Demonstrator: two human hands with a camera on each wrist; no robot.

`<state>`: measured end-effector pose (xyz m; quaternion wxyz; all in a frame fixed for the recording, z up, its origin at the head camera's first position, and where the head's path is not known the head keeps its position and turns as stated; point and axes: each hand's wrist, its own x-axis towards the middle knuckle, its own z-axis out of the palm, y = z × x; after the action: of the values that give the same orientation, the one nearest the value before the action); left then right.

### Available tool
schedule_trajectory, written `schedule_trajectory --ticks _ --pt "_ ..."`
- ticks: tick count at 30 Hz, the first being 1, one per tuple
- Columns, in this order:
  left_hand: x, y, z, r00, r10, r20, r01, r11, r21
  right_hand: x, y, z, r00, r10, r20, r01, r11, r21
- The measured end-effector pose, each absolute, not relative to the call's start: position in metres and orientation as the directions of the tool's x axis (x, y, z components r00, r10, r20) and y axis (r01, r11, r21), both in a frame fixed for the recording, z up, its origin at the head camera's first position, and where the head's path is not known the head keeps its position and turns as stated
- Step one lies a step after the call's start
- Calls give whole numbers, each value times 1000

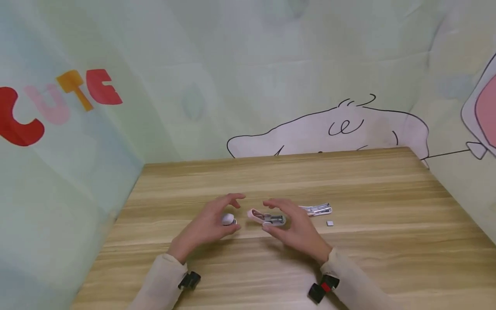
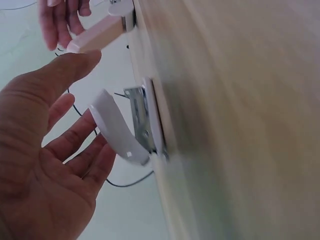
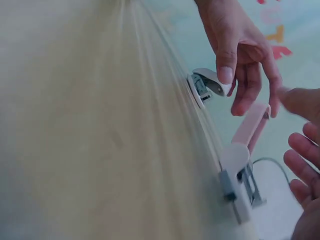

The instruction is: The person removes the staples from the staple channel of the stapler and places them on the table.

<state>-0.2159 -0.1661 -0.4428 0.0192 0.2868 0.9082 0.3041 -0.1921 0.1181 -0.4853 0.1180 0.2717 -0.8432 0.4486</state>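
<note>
A small white stapler (image 2: 117,125) stands on the wooden table with its top arm raised. My left hand (image 1: 211,221) curves loosely around it, fingers apart, not visibly gripping it. To its right is a pink and white stapler (image 1: 271,218), opened wide so its metal staple channel shows. Thumb and fingers spread, my right hand (image 1: 296,224) hovers about this stapler; in the right wrist view a gap shows between the thumb and the pink arm (image 3: 250,122).
Beyond my right hand lies another opened stapler (image 1: 317,209), pale with a metal channel. A small grey-white block (image 1: 330,223) sits near it. A printed cloth backdrop (image 1: 186,107) rises behind the table's (image 1: 368,181) far edge.
</note>
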Motion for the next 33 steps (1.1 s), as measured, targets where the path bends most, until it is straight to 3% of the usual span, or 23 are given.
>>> schedule_trajectory --ticks 6,10,16,33 --pt "-215 -184 -449 -847 511 145 487 638 597 -216 94 -470 -873 -435 222 -401 380 -833" --pt "-216 -188 -450 -853 507 127 470 636 612 -232 76 -465 -859 -492 146 -376 410 -831" --pt "-216 -189 -449 -861 500 95 444 646 621 -246 47 -470 -818 -556 147 -443 446 -778" --pt "-216 -187 -448 -873 477 103 417 618 667 -244 39 -475 -852 -512 111 -383 465 -798"
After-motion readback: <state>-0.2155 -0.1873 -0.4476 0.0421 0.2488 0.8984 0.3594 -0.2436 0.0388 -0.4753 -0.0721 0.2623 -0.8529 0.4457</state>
